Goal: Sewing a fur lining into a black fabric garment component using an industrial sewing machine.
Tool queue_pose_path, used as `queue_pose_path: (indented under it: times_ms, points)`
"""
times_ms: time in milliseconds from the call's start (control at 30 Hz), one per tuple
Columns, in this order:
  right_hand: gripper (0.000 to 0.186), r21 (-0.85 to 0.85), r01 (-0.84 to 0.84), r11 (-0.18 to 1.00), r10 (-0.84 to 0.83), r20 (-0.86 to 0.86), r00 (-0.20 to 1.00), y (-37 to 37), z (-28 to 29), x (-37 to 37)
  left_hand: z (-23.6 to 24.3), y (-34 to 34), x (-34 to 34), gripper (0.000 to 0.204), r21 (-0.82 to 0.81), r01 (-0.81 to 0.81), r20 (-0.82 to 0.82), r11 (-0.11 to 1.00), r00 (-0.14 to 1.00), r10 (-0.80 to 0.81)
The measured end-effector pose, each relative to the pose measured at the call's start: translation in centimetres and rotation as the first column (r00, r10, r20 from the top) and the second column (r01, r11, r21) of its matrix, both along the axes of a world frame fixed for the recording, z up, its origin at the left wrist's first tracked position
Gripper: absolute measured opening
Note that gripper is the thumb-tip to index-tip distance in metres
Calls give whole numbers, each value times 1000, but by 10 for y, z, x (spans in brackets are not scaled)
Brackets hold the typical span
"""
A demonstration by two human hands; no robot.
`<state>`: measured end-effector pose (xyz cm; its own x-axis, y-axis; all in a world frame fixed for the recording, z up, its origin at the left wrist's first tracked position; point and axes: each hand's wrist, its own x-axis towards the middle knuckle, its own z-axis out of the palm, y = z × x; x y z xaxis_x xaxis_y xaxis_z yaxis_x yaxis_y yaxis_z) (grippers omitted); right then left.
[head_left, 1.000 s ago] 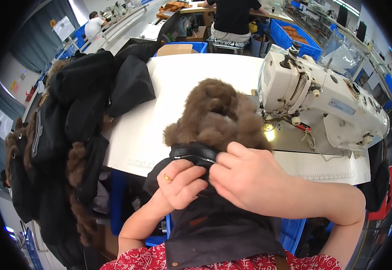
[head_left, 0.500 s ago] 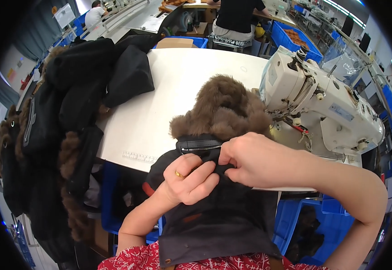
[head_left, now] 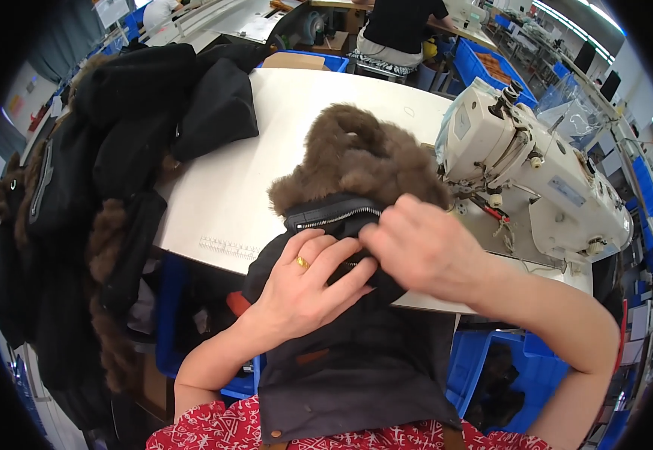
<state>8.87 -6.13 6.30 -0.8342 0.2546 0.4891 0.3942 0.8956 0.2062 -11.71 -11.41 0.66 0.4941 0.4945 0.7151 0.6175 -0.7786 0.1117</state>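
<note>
A black garment (head_left: 371, 315) with brown fur (head_left: 356, 161) at its far end lies over the table edge and my lap. Near the fur runs a silver-toothed metal zipper (head_left: 334, 218) along a black edge strip; its teeth part from the cloth below. My left hand (head_left: 311, 277), with a gold ring, has its fingers bent round the cloth just below the zipper. My right hand (head_left: 424, 247) pinches the garment at the zipper's right end. Its fingertips are partly hidden and slightly blurred.
A white sewing machine (head_left: 544, 172) stands at the right of the white table (head_left: 281, 112). Several black fur-trimmed garments (head_left: 131, 127) are heaped at the left. Blue bins (head_left: 465, 360) sit below the table. A person in black (head_left: 405, 22) sits ahead.
The zipper strip has bowed upward and its right end is raised. My right hand has shifted slightly up; my left fingers have straightened a little. The whole view has tilted slightly.
</note>
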Motion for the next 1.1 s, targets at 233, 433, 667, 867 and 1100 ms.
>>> queue_pose_path:
  times_ms: [233,433,667,867,1100]
  points:
    - [30,-683,-336,648,-634,-729,258,22,-79,-2,-23,17,11,46,66,-82,15,994,997,82]
    - [29,-527,-815,241,-856,-512,78,0,-70,5,-19,16,-8,29,-76,1,221,997,975,16]
    - [30,-818,-60,571,-273,-259,927,-18,-5,11,-14,23,-3,23,-80,-52,178,995,982,66]
    - [19,-916,-52,398,-222,-150,963,-17,7,0,-10,22,-10,40,-211,210,316,955,939,-136]
    - [11,-616,-718,-323,-722,-330,608,-16,-7,-10,28,6,1,75,-370,112,341,923,940,23]
